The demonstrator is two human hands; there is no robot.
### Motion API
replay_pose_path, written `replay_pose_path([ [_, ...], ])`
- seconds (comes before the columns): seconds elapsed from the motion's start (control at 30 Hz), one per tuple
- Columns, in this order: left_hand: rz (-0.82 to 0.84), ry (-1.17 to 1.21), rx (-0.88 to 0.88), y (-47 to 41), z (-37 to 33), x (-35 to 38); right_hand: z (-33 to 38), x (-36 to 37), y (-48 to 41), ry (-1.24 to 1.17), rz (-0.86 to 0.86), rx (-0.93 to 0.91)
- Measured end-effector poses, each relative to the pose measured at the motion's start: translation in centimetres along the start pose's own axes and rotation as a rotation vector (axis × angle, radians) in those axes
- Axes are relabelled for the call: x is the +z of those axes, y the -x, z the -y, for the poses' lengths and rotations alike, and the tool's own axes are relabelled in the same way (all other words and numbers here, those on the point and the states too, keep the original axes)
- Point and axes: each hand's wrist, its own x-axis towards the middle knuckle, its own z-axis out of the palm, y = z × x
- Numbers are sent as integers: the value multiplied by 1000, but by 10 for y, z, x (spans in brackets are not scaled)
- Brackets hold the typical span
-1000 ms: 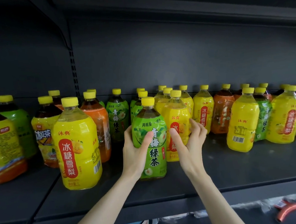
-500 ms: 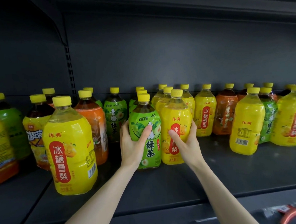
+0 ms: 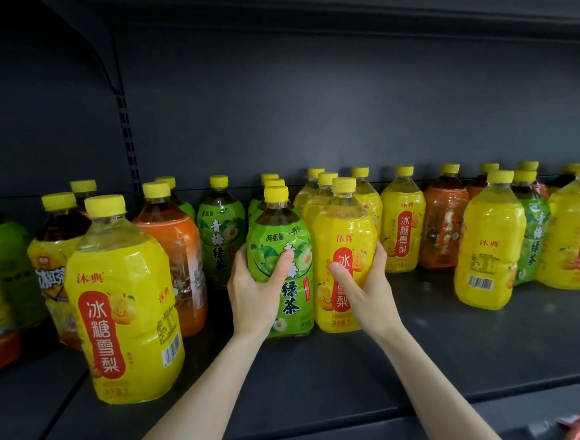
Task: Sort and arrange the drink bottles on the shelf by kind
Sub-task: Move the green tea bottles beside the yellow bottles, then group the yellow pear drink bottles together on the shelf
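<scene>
Bottles with yellow caps crowd the dark shelf (image 3: 326, 365) across the middle of the frame, and both my hands are on two of them at the centre. My left hand (image 3: 256, 291) wraps the green-label bottle (image 3: 285, 271), thumb across its front and the other fingers round its left side, a closed grip on the label. My right hand (image 3: 365, 290) holds the yellow-label bottle (image 3: 344, 260) the same way, thumb on the red panel and fingers curled round the right side. These two bottles stand upright, touching side by side, their bases on the shelf as far as I can see. Behind them more green and yellow bottles queue toward the back wall.

At lower left of the frame a large yellow bottle (image 3: 126, 300) stands alone near the front edge, with an orange-label bottle (image 3: 178, 262) just behind it and a dark tea bottle (image 3: 54, 257) to its left. Right of centre sit another yellow bottle (image 3: 402, 232) and an orange bottle (image 3: 445, 226) at the back, then a yellow bottle with its barcode showing (image 3: 486, 247) further forward. Green and yellow ones fill the right edge.
</scene>
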Motion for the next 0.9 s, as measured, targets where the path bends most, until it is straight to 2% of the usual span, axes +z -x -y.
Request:
replay_pose_path([
  [0.2, 41, -74, -38, 4, -4, -5, 4, -2, 4, 32, 26, 33],
  [0.37, 91, -194, -62, 17, -21, -18, 23, -11, 11, 204, 45, 122],
  [0.53, 80, -534, 137, 49, -35, -31, 41, -26, 26, 545, 30, 108],
  [0.7, 83, -553, 378, 75, -63, -26, 66, -63, 40, 666, -32, -48],
  [0.9, 167, -564, 495, 99, -127, 33, 92, -155, 49, 647, -94, -194],
])
